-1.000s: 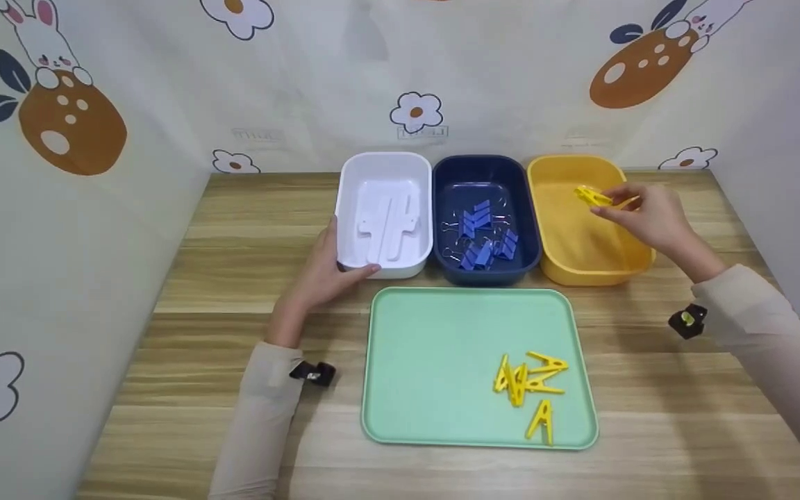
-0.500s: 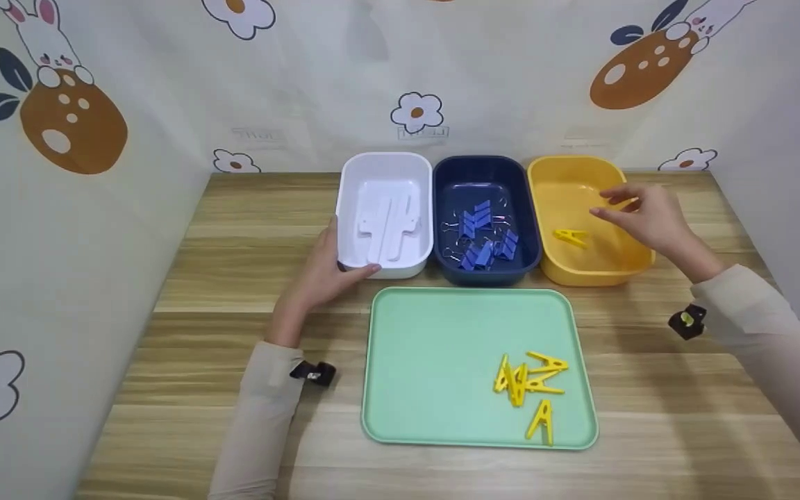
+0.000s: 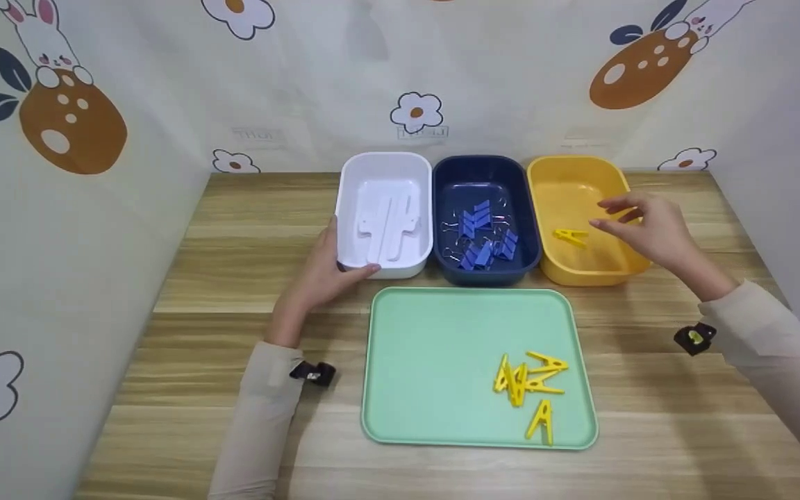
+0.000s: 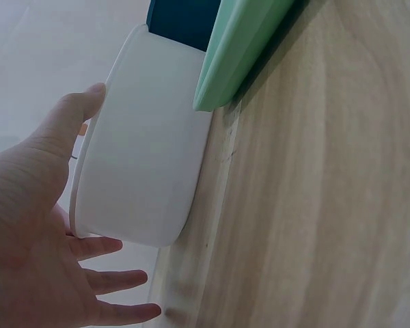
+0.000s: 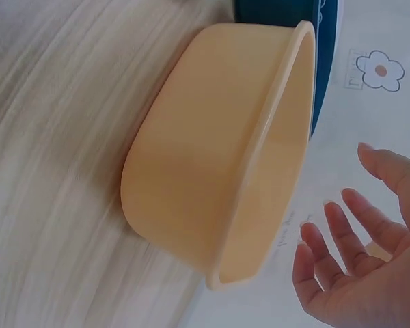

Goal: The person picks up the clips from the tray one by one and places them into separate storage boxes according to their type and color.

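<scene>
Your right hand (image 3: 653,226) is released — thumb and fingers apart, at the yellow box's (image 3: 594,276) right side. One clothespin (image 3: 571,237) lies inside that box, near the tabletop's (image 3: 233,264) far edge. Your left hand (image 3: 327,271) rests loosely on the white box (image 3: 403,271), thumb at rim. Other clothespins (image 3: 517,389) — green tray (image 3: 435,368), toward its near right corner.

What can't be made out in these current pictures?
Head view: part of the left hand, hidden by the white bin.
Head view: exact outlines of the white items, blending into that bin.
Head view: some clothespins on the tray, partly covered by others in the pile.
Right wrist view: the clothespin inside the yellow bin, hidden by its wall.
Left wrist view: the navy bin, cut off by the top edge.
</scene>
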Demonstrator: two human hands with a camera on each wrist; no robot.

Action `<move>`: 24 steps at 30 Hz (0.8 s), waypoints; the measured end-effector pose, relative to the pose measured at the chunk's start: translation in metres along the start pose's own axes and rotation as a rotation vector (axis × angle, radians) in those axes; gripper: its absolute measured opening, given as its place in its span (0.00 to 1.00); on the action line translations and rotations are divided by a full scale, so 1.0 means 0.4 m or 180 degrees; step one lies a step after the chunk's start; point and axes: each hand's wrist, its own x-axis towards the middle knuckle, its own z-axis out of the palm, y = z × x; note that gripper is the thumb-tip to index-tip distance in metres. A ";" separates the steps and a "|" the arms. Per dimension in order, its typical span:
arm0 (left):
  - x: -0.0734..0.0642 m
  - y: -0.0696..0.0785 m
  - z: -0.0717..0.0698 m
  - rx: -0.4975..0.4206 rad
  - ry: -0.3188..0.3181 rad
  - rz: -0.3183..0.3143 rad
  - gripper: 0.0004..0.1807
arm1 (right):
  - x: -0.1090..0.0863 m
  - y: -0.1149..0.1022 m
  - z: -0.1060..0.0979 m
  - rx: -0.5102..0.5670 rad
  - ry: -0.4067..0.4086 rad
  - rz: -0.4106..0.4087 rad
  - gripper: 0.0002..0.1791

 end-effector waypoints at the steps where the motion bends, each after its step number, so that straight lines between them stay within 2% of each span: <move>1: 0.000 -0.001 0.000 -0.0008 0.0006 0.0011 0.64 | -0.007 -0.002 0.001 -0.0002 0.0007 -0.0006 0.25; 6: 0.001 -0.001 0.001 -0.0047 0.0014 0.0048 0.63 | -0.043 -0.010 0.010 0.0016 0.0068 -0.0038 0.25; 17: 0.000 0.003 -0.001 -0.0004 0.0007 -0.0007 0.62 | -0.116 -0.014 0.038 0.0125 0.0165 -0.0179 0.24; 24: -0.001 0.002 0.000 0.0030 -0.0003 -0.0083 0.62 | -0.157 -0.018 0.062 0.0197 0.0219 -0.0279 0.20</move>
